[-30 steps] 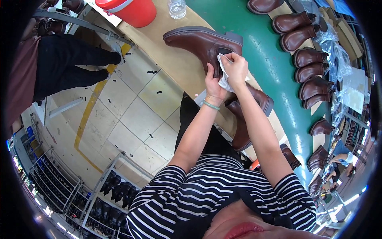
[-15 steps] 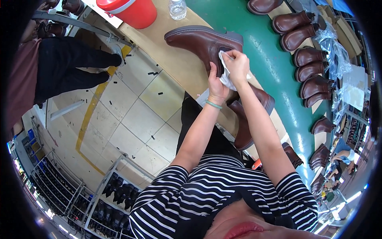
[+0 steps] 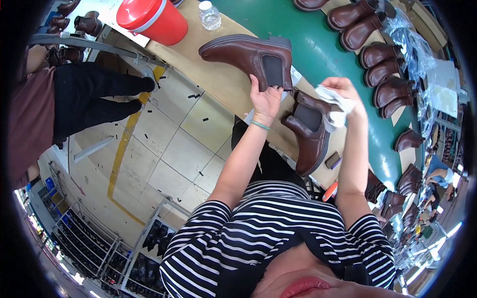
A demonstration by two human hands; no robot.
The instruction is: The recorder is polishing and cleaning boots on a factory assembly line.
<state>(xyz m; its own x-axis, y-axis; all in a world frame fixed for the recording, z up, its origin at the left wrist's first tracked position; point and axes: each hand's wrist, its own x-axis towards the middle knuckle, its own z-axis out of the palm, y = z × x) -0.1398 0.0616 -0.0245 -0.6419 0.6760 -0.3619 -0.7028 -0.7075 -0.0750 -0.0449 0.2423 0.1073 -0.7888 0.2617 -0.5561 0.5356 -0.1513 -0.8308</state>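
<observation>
A brown leather ankle boot (image 3: 243, 55) with a dark elastic side panel lies on its side on the cardboard-covered bench (image 3: 218, 92). My left hand (image 3: 267, 102) grips this boot at its top opening, thumb on the outside and fingers inside the opening. To the right, my right hand (image 3: 348, 94) is closed on a crumpled white cloth (image 3: 336, 107), held apart from the boot. A second brown boot (image 3: 309, 131) lies between my arms, its upper right edge partly behind the cloth.
A red bucket (image 3: 158, 25) and a clear plastic bottle (image 3: 209, 17) stand beyond the boot. Several brown boots (image 3: 372, 37) line the far side of the green surface (image 3: 303, 37). A small brown block (image 3: 333, 160) and an orange-handled tool (image 3: 330, 191) lie near my right arm. Another person's legs (image 3: 94, 94) are at left.
My right hand has moved right with the cloth, away from the boot's side panel. The boot has shifted slightly left, and its elastic panel now shows. My left hand still holds its top.
</observation>
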